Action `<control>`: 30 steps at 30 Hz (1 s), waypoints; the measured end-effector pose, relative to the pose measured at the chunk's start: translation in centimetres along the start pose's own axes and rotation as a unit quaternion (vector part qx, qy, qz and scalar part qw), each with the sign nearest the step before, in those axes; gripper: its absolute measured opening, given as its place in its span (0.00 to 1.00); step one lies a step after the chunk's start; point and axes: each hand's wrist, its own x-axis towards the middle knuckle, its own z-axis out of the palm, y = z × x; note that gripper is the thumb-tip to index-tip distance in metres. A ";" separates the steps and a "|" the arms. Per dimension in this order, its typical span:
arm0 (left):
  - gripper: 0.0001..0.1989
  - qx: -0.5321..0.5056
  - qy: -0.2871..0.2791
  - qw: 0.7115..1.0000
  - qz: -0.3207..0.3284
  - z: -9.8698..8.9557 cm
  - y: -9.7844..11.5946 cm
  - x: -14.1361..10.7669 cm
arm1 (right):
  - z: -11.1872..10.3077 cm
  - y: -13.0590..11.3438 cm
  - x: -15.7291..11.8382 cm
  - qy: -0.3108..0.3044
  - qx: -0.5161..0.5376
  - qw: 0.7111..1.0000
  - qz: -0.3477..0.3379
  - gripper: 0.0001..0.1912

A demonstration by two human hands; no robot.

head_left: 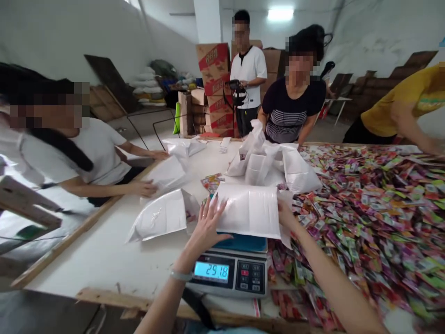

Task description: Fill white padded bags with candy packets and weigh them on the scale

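A plump white plastic bag (248,208) lies on its side over the blue pan of a digital scale (229,273), whose lit display reads about 251.8. My left hand (210,215) rests against the bag's left end with its fingers spread. At the bag's right end, my right hand (285,212) holds the loose edge, its fingertips hidden by the plastic. Just left of the scale, another filled white bag (163,215) lies on the table. Several upright white bags (259,164) stand beyond the scale, beside a few colourful sachets (212,182).
A large heap of small colourful sachets (365,222) covers the right side of the white table (100,250). A person in white (104,153) at the left reaches to a white bag (167,174). Others stand across the table and at the right. Stacked cartons (217,93) rise behind.
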 end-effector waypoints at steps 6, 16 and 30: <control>0.63 -0.040 0.025 0.999 -0.009 0.4 -1.2 0.6 | -4.5 2.1 -2.0 0.045 0.066 0.993 0.089 0.22; 0.39 -0.095 0.113 0.989 -0.020 -3.8 -1.7 -2.3 | -9.3 1.1 -6.5 0.198 0.093 0.954 0.204 0.24; 0.34 -0.100 0.095 0.989 -0.050 -3.8 -2.8 -4.2 | -14.8 -1.1 -11.4 0.338 0.010 0.920 0.198 0.38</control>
